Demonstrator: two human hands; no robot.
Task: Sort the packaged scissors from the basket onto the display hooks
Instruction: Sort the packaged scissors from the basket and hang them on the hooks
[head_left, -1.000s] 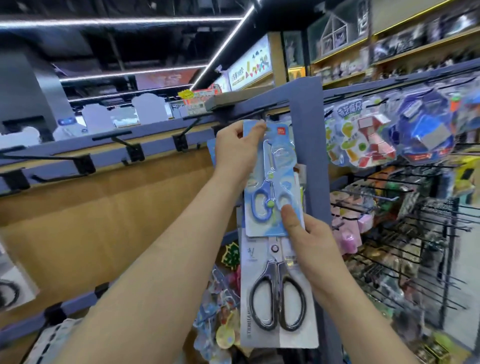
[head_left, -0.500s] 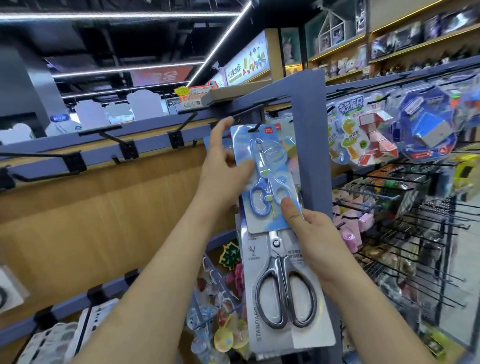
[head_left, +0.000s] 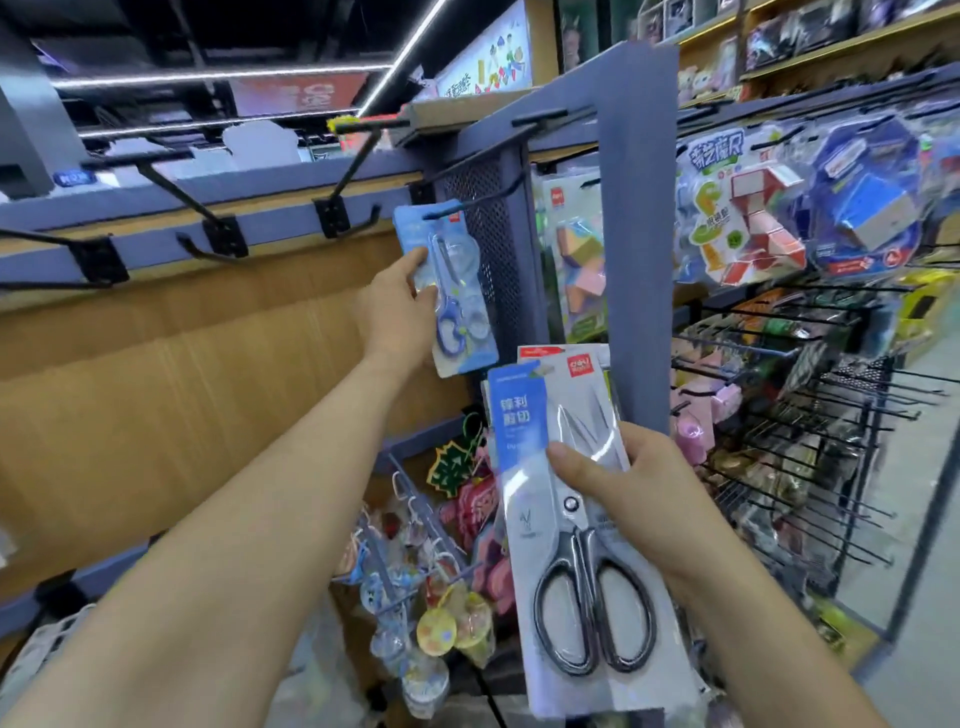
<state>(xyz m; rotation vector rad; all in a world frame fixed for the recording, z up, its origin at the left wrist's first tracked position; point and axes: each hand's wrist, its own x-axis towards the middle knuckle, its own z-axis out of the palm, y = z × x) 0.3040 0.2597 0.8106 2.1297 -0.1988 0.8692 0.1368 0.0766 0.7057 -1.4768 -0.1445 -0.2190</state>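
A small pack of blue-handled scissors (head_left: 457, 306) hangs from a black display hook (head_left: 467, 200) on the perforated end panel. My left hand (head_left: 400, 306) holds its left edge, thumb on the front of the card. Lower down, my right hand (head_left: 628, 499) grips a larger pack of black-handled scissors (head_left: 582, 566), thumb across the blades; more cards are stacked behind it. The basket is out of view.
Bare black hooks (head_left: 208, 223) stick out of the blue rail (head_left: 156, 208) above the wooden panel on the left. Puzzle toy packs (head_left: 737, 218) hang at the right, above rows of long wire pegs (head_left: 810, 447). Small trinkets (head_left: 436, 597) hang below my arms.
The blue scissors pack has gone onto the hook. My right hand let go of it and dropped away with the black-handled pack. My left hand slid down the card's edge.
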